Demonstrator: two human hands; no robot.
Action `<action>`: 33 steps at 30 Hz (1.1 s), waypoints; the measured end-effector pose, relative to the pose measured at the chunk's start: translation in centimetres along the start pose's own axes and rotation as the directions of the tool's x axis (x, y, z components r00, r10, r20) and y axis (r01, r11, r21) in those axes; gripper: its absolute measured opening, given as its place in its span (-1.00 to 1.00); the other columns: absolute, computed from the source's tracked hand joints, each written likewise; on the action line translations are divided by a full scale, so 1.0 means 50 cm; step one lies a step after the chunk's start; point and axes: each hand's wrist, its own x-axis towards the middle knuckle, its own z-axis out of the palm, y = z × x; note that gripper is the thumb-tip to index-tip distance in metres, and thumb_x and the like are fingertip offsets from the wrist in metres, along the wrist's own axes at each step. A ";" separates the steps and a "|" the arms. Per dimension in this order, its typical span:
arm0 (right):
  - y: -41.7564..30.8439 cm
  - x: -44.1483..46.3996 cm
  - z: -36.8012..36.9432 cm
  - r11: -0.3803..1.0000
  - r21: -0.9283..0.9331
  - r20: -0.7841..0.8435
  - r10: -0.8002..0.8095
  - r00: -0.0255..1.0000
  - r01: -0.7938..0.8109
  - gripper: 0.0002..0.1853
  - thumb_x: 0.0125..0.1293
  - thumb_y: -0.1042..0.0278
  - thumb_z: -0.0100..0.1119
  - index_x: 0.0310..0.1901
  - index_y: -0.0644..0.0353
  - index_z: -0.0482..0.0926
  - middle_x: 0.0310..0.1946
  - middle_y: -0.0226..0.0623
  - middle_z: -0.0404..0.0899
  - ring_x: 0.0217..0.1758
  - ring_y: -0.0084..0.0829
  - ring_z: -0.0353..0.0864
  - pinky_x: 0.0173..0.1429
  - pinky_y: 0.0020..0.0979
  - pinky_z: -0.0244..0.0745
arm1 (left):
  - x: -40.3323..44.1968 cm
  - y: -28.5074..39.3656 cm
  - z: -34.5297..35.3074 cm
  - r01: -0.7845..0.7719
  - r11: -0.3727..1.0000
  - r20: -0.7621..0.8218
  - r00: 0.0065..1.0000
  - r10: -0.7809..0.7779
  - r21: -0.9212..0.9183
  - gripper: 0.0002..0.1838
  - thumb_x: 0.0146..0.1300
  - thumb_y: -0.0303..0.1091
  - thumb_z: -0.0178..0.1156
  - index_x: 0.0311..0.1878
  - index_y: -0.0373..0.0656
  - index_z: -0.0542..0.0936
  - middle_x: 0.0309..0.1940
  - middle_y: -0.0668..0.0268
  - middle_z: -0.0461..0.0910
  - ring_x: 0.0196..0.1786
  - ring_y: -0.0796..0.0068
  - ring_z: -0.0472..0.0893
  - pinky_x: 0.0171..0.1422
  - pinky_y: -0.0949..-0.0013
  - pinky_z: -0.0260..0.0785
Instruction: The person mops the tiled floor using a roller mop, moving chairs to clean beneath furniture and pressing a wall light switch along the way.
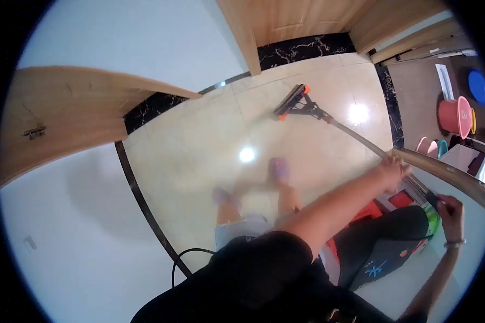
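A mop slants across the floor, its flat dark head with orange ends resting on the tiles near the middle top. My left hand is closed around the metal pole partway up, the arm stretched across my body; motion slightly blurs it. At the dark upper end of the handle, my right hand is closed on the grip, with a bracelet on its wrist. Beneath the pole, close to both hands, are red and green packages and a dark bag with a blue mark.
Pale glossy tiles reflect the lights around my feet. Wooden doors and white walls border the floor, with black marble sills at the doorways. Beyond the right doorway stand a pink basin and a blue basin.
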 end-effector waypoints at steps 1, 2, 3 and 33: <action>0.003 0.020 -0.001 0.999 -0.008 0.048 -0.032 0.998 0.033 -0.76 0.09 0.60 0.16 -0.16 0.29 0.57 -0.30 -0.33 0.57 -0.30 -0.58 0.49 -0.16 -0.56 0.41 | 0.014 -0.016 -0.031 0.073 0.994 0.112 0.992 -0.063 -0.087 -0.29 -0.12 -0.10 0.31 0.13 -0.13 0.29 0.13 0.07 0.31 0.22 0.05 0.29 0.26 -0.13 0.05; 0.002 0.052 -0.001 0.997 -0.020 0.095 -0.077 0.992 0.080 -0.79 0.08 0.59 0.19 -0.19 0.30 0.58 -0.26 -0.27 0.57 -0.23 -0.52 0.50 -0.09 -0.52 0.42 | 0.005 -0.015 -0.057 0.148 0.987 0.090 0.986 -0.141 -0.069 -0.30 -0.12 -0.10 0.30 0.12 -0.13 0.31 0.11 0.07 0.33 0.21 0.05 0.31 0.26 -0.10 0.08; 0.007 0.085 0.011 0.965 -0.085 0.039 -0.247 0.968 0.250 -0.77 0.04 0.58 0.23 -0.20 0.28 0.60 -0.35 -0.31 0.56 -0.31 -0.50 0.51 -0.16 -0.48 0.43 | 0.000 -0.017 -0.079 0.225 0.973 0.058 0.973 -0.222 -0.053 -0.31 -0.11 -0.10 0.30 0.11 -0.14 0.33 0.10 0.08 0.36 0.19 0.05 0.33 0.25 -0.06 0.11; -0.532 0.555 0.292 0.683 0.024 0.820 -0.431 0.376 0.730 -0.66 0.21 0.29 -0.14 0.00 -0.04 0.51 -0.22 -0.12 0.57 -0.16 -0.17 0.55 -0.04 -0.21 0.39 | -0.270 -0.516 -0.304 0.639 0.769 -0.456 0.686 -0.567 0.005 -0.91 0.00 -0.40 0.13 -0.38 -0.11 0.51 -0.43 0.16 0.52 -0.27 0.06 0.51 -0.20 0.09 0.34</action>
